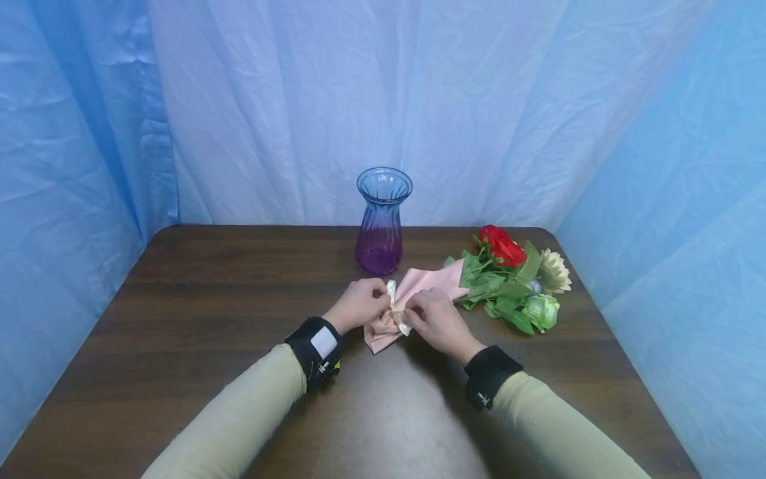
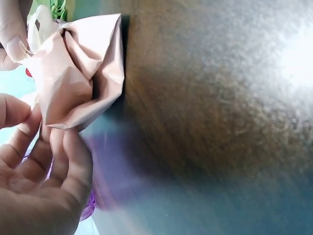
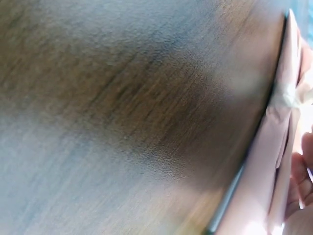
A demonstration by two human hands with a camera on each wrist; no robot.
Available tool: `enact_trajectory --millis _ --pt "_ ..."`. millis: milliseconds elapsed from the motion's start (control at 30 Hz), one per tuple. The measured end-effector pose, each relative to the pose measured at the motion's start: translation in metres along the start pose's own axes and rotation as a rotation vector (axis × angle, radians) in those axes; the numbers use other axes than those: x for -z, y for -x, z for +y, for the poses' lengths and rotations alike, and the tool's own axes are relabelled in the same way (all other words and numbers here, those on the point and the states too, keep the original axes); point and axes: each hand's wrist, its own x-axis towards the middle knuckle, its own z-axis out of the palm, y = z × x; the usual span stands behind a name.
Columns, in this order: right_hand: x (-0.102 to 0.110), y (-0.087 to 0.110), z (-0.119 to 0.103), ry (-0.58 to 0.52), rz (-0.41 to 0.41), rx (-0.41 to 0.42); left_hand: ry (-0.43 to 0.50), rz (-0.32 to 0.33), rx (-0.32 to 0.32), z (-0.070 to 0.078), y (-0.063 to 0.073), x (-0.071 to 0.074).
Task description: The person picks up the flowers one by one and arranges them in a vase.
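A bouquet wrapped in pink paper (image 1: 432,282) lies on the table, its stem end toward me. Around the gathered paper runs a whitish ribbon (image 1: 391,293), which forms a loop in the left wrist view. My left hand (image 1: 359,305) pinches one part of the ribbon between thumb and fingertips, its other fingers against the paper. On the other side, my right hand (image 1: 441,324) pinches the ribbon near the knot. The right wrist view shows the paper (image 3: 266,152) along its right edge, with the right fingers only partly visible.
Behind the bouquet stands a blue-and-purple glass vase (image 1: 380,233). From the paper's right end spread green leaves, a red rose (image 1: 503,246), a cream flower (image 1: 554,271) and a pale green rose (image 1: 541,313). Blue curtains (image 1: 287,113) surround the brown wooden table (image 1: 197,313).
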Motion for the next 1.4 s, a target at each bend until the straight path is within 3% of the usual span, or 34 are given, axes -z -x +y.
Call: enact_trajectory --millis 200,533,767,1000,1400 --pt "0.001 0.0 0.002 -0.002 0.01 0.037 0.007 0.007 0.052 -0.001 0.002 0.002" --pt "0.0 0.001 0.004 -0.032 -0.01 0.149 -0.103 0.061 -0.011 -0.005 -0.001 0.0" --pt "0.002 0.002 0.003 -0.086 -0.047 0.134 -0.121 0.075 0.013 -0.006 -0.005 -0.001" --pt "0.004 0.001 0.001 -0.106 -0.068 0.176 -0.142 0.128 0.013 -0.008 -0.005 0.006" --pt "0.004 0.002 0.003 -0.139 -0.099 0.16 -0.164 0.166 0.087 -0.019 -0.009 0.013"
